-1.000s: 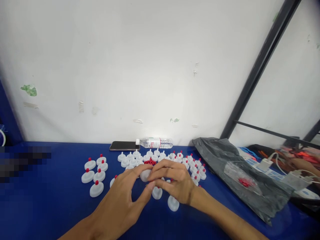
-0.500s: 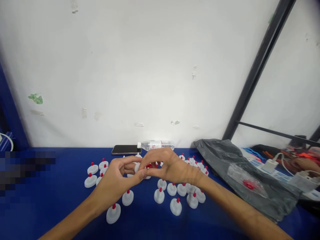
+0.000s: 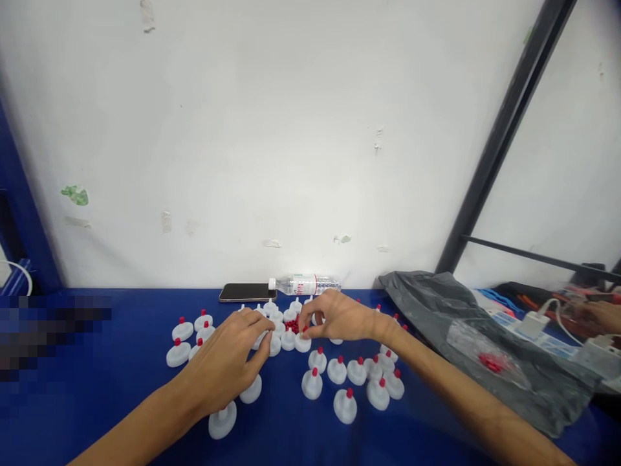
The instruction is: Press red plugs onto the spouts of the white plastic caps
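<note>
My left hand (image 3: 230, 356) is over the left-middle of the table, its thumb and fingers curled around a white nozzle cap (image 3: 259, 340) that they partly hide. To its right, my right hand (image 3: 337, 316) pinches the red tip of another white nozzle cap (image 3: 303, 343), whose round base rests on the table. Between the hands lie a small pile of red tips (image 3: 292, 325) and several plain white nozzle caps (image 3: 288, 340). More white caps with red tips stand at left (image 3: 178, 353) and at right (image 3: 345, 408).
A phone (image 3: 247, 292) and a clear plastic bottle (image 3: 305, 284) lie along the wall. At right, a grey plastic bag (image 3: 427, 304) carries a clear bag of red pieces (image 3: 492, 362). Beyond it are a power strip with chargers (image 3: 531, 321) and a dark metal post (image 3: 504, 142).
My hands, together around a white cap before, have come apart. The right hand has lowered to a red-tipped cap on the table; the left has turned palm down over the plain caps.
</note>
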Available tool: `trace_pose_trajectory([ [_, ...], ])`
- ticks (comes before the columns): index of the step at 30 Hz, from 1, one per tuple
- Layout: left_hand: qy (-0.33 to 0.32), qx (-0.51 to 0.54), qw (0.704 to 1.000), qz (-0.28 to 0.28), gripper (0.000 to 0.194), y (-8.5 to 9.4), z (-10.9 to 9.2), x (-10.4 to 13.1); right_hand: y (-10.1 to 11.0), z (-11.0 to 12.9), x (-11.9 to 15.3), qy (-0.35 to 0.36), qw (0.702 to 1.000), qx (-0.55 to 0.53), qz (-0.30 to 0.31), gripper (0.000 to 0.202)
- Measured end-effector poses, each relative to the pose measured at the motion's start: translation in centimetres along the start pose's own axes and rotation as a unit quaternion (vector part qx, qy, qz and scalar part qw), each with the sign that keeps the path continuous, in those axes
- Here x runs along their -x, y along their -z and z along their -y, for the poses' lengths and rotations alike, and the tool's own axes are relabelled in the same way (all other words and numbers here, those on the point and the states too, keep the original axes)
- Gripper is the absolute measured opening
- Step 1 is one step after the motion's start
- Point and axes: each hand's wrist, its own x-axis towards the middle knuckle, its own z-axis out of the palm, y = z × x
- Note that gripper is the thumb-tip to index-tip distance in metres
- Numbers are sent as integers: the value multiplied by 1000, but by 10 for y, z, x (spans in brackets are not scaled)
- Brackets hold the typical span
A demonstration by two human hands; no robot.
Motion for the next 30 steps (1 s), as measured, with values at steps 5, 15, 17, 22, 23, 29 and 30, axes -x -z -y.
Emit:
trace_pose_trajectory([
  [5, -22, -13, 1000, 7, 24, -1, 1, 1, -2, 5, 4, 10, 1000, -2, 17, 6],
  [15, -35, -10, 999, 5, 24, 0, -2, 0, -3, 9, 1, 38, 999, 14, 16, 23],
  [17, -35, -7, 999, 9, 25, 2, -3, 0, -6, 11, 0, 59, 998, 30, -24, 25],
  [22, -30, -25, 999, -11, 27, 5, -7, -1, -18, 7, -1, 51, 997, 49, -19, 30],
  [23, -28, -30, 999, -18, 28, 5, -7, -1, -20, 6, -1, 48, 997, 53, -28, 27],
  [29, 20, -11, 998, -54, 36, 0, -5, 4, -14, 15, -5, 44, 991, -56, -115, 14],
  [30, 36, 5, 998, -58, 39, -1, -6, 4, -12, 20, -5, 45, 987, -95, -121, 14],
])
